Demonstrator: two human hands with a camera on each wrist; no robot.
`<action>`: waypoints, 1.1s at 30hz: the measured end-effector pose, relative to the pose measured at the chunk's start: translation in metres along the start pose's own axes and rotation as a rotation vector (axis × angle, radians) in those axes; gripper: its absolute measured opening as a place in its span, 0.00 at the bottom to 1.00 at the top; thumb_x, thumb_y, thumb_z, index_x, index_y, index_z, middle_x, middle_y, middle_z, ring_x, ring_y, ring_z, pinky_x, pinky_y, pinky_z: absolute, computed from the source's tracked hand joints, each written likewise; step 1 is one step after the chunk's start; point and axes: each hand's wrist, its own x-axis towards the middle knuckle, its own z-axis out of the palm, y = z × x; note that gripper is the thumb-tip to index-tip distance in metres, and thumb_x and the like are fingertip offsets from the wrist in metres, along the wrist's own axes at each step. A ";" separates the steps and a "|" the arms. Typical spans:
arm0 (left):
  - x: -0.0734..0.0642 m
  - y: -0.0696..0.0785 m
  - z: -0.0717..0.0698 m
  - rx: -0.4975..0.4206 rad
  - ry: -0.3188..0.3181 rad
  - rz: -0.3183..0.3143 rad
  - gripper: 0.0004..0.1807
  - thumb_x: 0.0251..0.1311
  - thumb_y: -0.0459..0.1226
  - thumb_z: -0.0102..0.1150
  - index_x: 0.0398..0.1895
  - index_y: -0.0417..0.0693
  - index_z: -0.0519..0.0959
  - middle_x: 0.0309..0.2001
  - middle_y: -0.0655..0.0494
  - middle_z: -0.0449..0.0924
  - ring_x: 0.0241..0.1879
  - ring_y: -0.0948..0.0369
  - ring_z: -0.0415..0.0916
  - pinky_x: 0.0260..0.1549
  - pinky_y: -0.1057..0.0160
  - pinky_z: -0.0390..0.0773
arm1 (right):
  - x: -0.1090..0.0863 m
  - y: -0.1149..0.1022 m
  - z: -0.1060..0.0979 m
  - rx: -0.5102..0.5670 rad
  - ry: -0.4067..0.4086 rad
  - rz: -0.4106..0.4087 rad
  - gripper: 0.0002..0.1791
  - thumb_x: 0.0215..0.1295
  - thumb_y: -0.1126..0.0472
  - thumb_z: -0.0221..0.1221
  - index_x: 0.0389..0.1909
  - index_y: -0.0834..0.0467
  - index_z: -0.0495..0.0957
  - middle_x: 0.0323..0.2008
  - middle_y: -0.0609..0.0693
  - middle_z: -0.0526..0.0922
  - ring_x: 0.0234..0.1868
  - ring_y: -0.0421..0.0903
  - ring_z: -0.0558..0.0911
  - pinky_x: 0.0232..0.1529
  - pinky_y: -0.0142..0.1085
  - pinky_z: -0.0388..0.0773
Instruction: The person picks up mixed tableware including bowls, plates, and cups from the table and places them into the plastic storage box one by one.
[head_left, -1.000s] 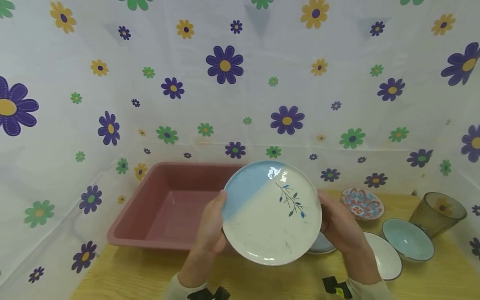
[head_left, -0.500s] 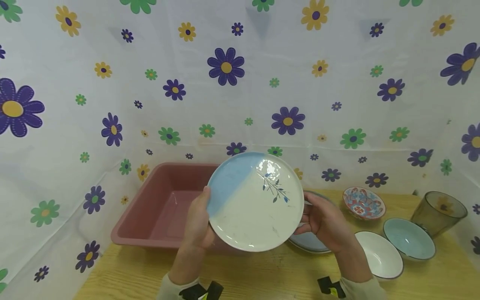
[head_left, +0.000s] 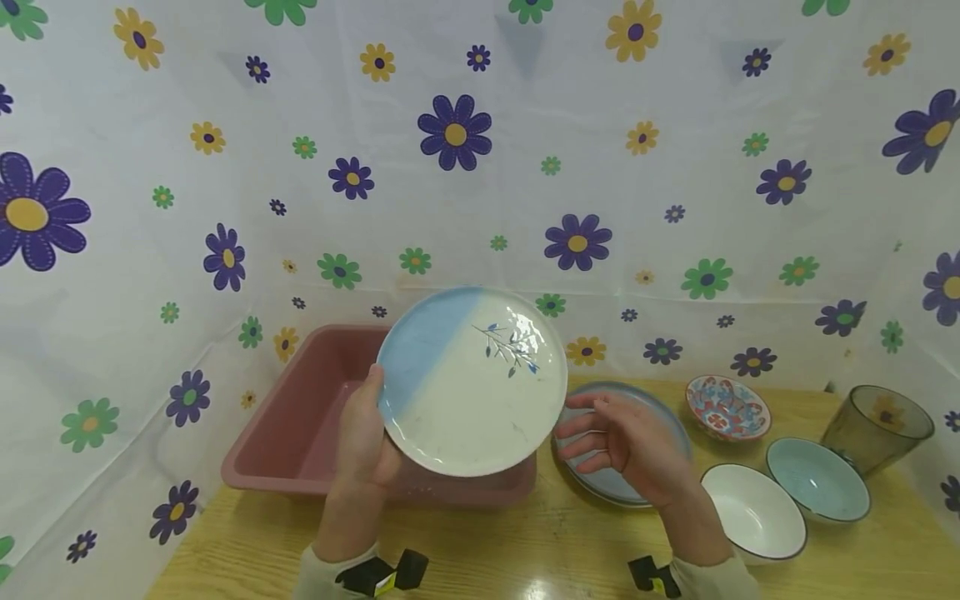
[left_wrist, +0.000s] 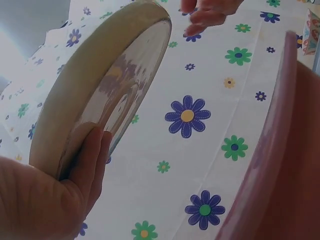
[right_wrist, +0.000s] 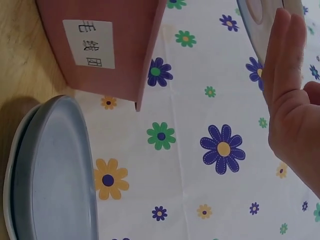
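Leftward goes the plate (head_left: 468, 400) since the earlier frames, and our right hand (head_left: 626, 442) has come away from its rim. We hold the plate raised and tilted, its decorated face towards us; being round, it offers no long axis. Our left hand (head_left: 363, 437) is the nearer one, gripping the left edge, thumb along the rim and fingers behind. From the right hand the plate lies just to the left; that hand holds nothing, fingers loosely bent, with a gap showing in the left wrist view. We judge any move turns on this: the plate screens the right part of the pink basin (head_left: 258, 433), though how directly above we cannot tell. Beyond, blue plates (right_wrist: 65, 170) stand stacked right of the basin, and a white bowl (head_left: 750, 508) sits towards the tabletop's (head_left: 450, 550) right edge.
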 end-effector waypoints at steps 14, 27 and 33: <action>0.005 0.015 -0.019 -0.008 0.112 -0.009 0.29 0.80 0.47 0.28 0.80 0.52 0.49 0.76 0.59 0.54 0.73 0.61 0.56 0.71 0.61 0.58 | 0.013 0.022 0.016 -0.660 0.364 0.276 0.15 0.76 0.59 0.48 0.54 0.66 0.72 0.29 0.58 0.78 0.22 0.49 0.81 0.20 0.40 0.81; 0.018 0.020 -0.031 -0.045 0.191 -0.066 0.29 0.79 0.49 0.29 0.79 0.53 0.51 0.76 0.60 0.56 0.73 0.63 0.57 0.70 0.63 0.61 | 0.026 0.052 0.026 -0.917 0.383 0.284 0.29 0.77 0.54 0.50 0.73 0.58 0.57 0.25 0.52 0.78 0.17 0.51 0.78 0.16 0.38 0.75; 0.025 0.023 -0.038 -0.011 0.253 -0.068 0.29 0.78 0.50 0.31 0.79 0.56 0.53 0.76 0.61 0.57 0.73 0.63 0.58 0.69 0.62 0.63 | 0.030 0.058 0.031 -1.030 0.353 0.256 0.35 0.77 0.55 0.48 0.77 0.61 0.47 0.23 0.50 0.77 0.19 0.43 0.75 0.18 0.37 0.73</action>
